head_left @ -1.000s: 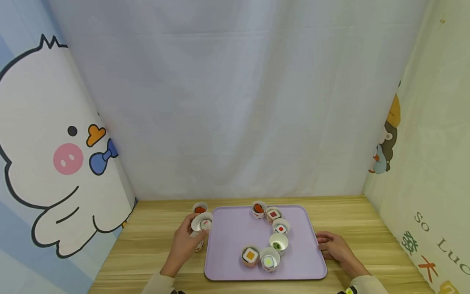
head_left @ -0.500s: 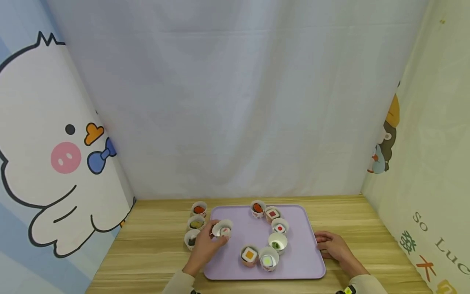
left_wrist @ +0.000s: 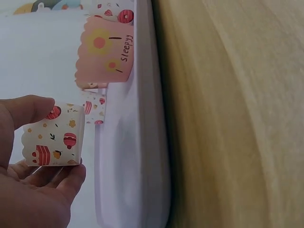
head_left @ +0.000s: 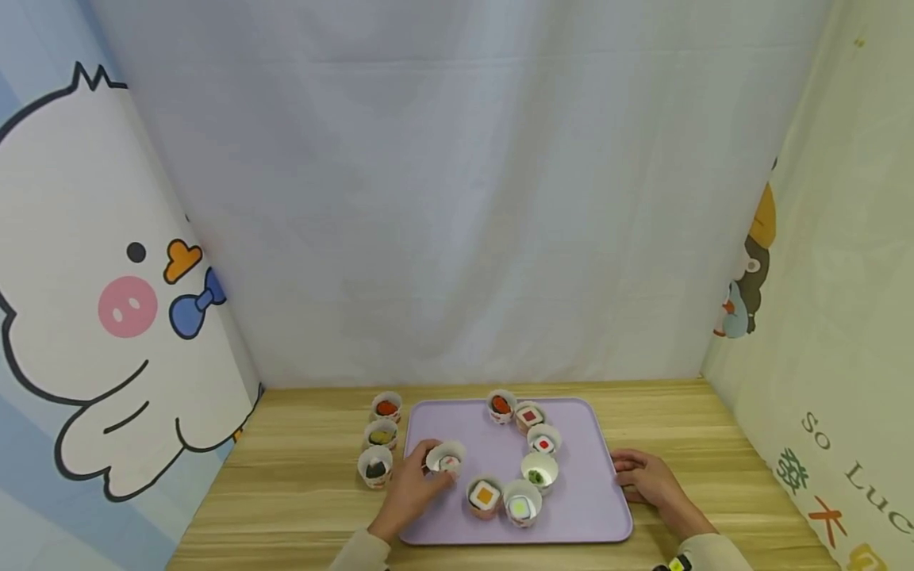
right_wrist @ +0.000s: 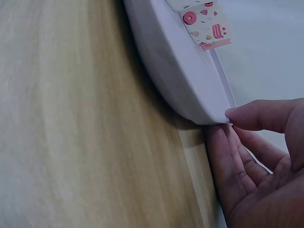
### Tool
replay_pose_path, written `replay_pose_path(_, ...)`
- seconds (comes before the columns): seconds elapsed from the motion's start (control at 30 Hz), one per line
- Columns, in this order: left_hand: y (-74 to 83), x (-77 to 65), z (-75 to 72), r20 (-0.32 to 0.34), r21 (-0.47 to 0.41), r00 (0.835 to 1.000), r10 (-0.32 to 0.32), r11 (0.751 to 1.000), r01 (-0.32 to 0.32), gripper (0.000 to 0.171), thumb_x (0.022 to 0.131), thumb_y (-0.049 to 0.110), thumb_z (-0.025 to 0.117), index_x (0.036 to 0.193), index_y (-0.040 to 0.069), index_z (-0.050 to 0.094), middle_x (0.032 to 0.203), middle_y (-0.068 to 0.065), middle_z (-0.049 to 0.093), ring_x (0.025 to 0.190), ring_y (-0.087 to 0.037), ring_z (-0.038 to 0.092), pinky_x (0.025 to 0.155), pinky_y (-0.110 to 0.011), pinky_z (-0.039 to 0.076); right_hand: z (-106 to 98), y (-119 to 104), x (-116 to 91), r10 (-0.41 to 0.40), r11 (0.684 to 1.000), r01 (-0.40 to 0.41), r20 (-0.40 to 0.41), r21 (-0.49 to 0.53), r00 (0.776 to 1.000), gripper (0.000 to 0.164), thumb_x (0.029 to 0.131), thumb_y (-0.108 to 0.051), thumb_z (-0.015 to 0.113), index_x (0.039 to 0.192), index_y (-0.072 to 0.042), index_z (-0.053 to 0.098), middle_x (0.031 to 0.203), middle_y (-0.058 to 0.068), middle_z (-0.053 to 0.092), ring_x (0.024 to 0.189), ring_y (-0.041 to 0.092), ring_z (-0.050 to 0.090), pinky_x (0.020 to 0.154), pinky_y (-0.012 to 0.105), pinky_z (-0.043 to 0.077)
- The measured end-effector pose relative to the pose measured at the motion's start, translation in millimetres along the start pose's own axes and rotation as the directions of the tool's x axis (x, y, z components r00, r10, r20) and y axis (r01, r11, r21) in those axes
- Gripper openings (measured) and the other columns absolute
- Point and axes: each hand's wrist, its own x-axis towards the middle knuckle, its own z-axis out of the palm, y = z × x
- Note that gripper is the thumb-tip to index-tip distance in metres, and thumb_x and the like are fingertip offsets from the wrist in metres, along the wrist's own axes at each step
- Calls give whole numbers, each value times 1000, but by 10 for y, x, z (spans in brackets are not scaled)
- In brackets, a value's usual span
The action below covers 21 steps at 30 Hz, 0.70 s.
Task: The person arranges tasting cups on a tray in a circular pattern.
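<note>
My left hand (head_left: pixel 408 493) grips a paper baking cup (left_wrist: pixel 52 135) printed with cakes and donuts. A white sushi-like piece (head_left: pixel 449 462) with a pinkish centre lies inside it. Hand and cup are over the left part of the lilac tray (head_left: pixel 460 420); whether the cup's base touches the tray I cannot tell. Just right of it stand a cup with an orange-centred piece (head_left: pixel 485 496) and a cup with a yellow-green-centred piece (head_left: pixel 520 506). At the tray's right side, my right hand (head_left: pixel 651 480) pinches the rim (right_wrist: pixel 223 118), thumb above and fingers below.
Further cups curve up the tray, holding green filling (head_left: pixel 535 477), red-centred pieces (head_left: pixel 545 444) and an orange-red topping (head_left: pixel 501 405). Left of the tray, three filled cups (head_left: pixel 374 466) line the wooden table (head_left: pixel 286 476). A pale curtain (head_left: pixel 457 238) hangs behind.
My left hand has carried its cup rightward from the row beside the tray to over the tray's left part, then slightly nearer and lower. The right hand stays at the rim.
</note>
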Motion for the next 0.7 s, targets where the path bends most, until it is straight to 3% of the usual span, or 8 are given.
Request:
replay_pose_path(0.17, -46, 4, 70, 32, 11, 999, 11, 1000, -11, 47, 82, 22, 77, 121, 3, 58, 115, -13, 67, 108, -27, 63, 91, -40, 55, 1, 17, 10, 0, 1000, 0, -5, -8, 1000, 55, 77, 7, 65, 131, 8, 53, 91, -1, 65, 74, 11, 60, 63, 30, 56)
replay_pose_path(0.33, -109, 2, 145, 49, 75, 999, -13, 997, 9, 50, 79, 21, 77, 122, 4, 58, 106, -9, 68, 83, -12, 55, 69, -21, 45, 0, 10, 12, 0, 1000, 0, -6, -9, 1000, 55, 77, 7, 64, 131, 9, 53, 92, 0, 64, 74, 11, 60, 64, 30, 56)
replay_pose_path(0.7, -162, 1, 206, 105, 82, 994, 15, 996, -24, 51, 78, 18, 80, 122, 5, 57, 115, -10, 67, 100, -19, 61, 80, -25, 50, -5, -2, 2, 5, 1000, -5, -4, -9, 1000, 53, 78, 6, 65, 130, 9, 53, 93, 2, 63, 75, 12, 61, 63, 30, 55)
